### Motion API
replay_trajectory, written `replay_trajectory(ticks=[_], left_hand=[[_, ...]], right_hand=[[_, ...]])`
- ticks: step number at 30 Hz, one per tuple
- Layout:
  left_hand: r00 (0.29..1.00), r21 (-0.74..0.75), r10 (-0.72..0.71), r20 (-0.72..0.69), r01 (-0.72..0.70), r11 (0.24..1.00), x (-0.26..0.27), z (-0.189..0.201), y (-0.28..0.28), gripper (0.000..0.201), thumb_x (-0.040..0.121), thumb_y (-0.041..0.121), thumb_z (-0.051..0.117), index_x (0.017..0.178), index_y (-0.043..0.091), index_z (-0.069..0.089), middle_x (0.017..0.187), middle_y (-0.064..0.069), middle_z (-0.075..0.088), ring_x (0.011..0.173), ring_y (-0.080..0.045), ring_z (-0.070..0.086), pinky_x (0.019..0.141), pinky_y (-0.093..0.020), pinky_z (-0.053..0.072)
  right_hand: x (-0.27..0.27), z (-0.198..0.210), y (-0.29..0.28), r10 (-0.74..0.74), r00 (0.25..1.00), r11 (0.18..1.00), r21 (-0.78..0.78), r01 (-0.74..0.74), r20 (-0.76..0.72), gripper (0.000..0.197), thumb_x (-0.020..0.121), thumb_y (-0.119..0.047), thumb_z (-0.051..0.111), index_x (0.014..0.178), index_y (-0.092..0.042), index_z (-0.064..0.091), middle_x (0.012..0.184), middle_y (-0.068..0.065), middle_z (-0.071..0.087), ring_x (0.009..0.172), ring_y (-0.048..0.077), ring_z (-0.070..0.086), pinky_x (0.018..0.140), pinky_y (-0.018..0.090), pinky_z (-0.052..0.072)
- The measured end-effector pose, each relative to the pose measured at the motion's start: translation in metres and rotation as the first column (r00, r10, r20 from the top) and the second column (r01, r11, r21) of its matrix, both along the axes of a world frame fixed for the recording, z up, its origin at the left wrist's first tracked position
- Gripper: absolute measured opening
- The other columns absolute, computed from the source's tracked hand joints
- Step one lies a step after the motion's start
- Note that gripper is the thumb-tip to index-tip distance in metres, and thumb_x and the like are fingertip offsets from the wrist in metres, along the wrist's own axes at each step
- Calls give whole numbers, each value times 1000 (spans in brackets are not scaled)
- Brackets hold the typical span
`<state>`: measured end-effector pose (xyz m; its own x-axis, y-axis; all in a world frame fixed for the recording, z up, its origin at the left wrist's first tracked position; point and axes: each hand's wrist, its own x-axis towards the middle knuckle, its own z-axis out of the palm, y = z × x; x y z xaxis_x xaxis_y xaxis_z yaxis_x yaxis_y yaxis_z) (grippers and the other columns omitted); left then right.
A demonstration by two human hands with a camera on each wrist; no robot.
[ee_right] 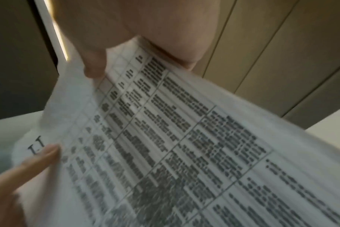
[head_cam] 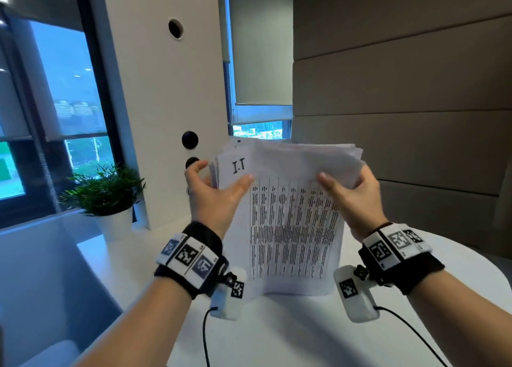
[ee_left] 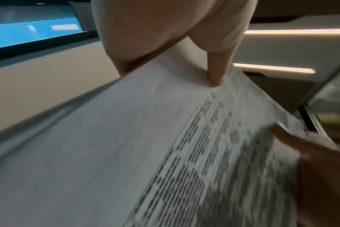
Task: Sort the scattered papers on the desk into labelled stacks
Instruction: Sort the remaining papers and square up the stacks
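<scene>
A stack of white papers [head_cam: 293, 228] stands upright with its lower edge on the white desk [head_cam: 291, 336]. The front sheet carries a printed table and the handwritten label "I.T" [head_cam: 238, 166] at its top left. My left hand [head_cam: 221, 178] pinches the stack's upper left part, thumb in front and fingers behind. My right hand [head_cam: 343, 181] pinches the upper right corner the same way. In the left wrist view my left thumb [ee_left: 215, 75] presses on the front sheet [ee_left: 126, 153]. The right wrist view shows my right thumb [ee_right: 95, 67] on the table sheet [ee_right: 184, 138] and the label "I.T" [ee_right: 36, 145].
A potted green plant [head_cam: 106, 197] stands at the desk's far left, beside a white pillar [head_cam: 166, 89] with round holes. Windows lie behind it, and beige wall panels [head_cam: 401, 103] to the right. Black cables [head_cam: 206, 339] run from both wrist devices across the near desk.
</scene>
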<state>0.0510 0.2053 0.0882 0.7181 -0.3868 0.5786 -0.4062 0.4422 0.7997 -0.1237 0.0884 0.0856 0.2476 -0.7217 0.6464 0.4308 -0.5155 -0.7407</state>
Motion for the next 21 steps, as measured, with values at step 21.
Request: replay_trajectory(ticks=[21], left_hand=[[992,58,-60,-115,67,996,24,-19,1,71,65,31,84,117,23,37,100,10,62,89,-3,63,74,-17,52]], right_hand=[[29,-11,-5,58,998,998,16,-57,-35,52,80,-16,72,122,-16,42,107,3,60,86,6,63,71,22,54]])
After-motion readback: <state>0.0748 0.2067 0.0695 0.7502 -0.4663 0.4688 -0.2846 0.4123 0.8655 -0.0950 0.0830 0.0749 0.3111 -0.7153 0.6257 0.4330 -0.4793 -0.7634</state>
